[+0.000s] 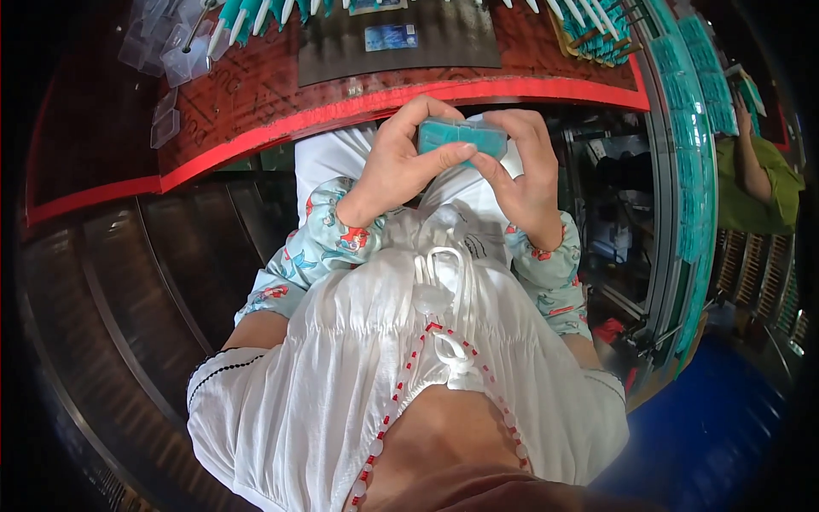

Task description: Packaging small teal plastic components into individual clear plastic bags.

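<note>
Between my hands is a small clear plastic box [437, 133] with teal contents, held above my lap by the table's near edge. My left hand [408, 152] grips its left end, the thumb lying along the near side. On the right end, my right hand [525, 162] closes with thumb and fingers. The box looks closed; what the teal contents are, I cannot make out. Patterned light-blue sleeves cover both forearms.
The red-edged table [256, 128] lies ahead, with a dark mat [409, 60] bearing a blue card [391, 37]. Clear boxes [162, 43] pile at far left. White-tipped teal items [247, 17] line the back. A teal-filled conveyor [682, 145] runs at right, with another person [755, 175] beyond.
</note>
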A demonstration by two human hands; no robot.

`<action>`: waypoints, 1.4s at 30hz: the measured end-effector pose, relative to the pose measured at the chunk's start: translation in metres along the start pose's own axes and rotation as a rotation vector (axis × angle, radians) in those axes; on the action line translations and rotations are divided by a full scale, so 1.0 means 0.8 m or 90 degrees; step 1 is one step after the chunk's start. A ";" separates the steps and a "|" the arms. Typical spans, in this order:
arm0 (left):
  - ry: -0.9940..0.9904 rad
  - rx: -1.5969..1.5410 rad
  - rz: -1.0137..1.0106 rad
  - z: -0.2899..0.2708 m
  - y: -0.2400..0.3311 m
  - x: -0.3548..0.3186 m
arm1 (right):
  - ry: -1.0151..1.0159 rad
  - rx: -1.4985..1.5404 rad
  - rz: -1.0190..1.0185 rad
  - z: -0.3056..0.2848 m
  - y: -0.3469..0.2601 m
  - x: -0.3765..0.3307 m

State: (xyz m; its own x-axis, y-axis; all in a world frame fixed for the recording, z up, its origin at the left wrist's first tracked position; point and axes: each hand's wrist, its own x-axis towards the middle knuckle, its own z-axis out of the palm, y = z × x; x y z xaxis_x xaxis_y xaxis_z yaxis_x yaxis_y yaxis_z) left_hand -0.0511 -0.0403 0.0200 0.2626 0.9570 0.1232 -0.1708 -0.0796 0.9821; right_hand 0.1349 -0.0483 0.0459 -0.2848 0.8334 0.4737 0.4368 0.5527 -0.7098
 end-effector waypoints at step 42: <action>-0.151 -0.200 -0.257 0.084 -0.015 0.046 | 0.371 0.006 0.317 -0.158 0.089 -0.058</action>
State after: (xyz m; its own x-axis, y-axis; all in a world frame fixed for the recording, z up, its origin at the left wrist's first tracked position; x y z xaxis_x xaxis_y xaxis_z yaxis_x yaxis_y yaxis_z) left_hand 0.0244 -0.0231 0.0223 0.5654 0.8028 -0.1891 -0.2780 0.4013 0.8728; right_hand 0.2871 -0.0484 0.0392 0.4406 0.8486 0.2927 0.3883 0.1138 -0.9145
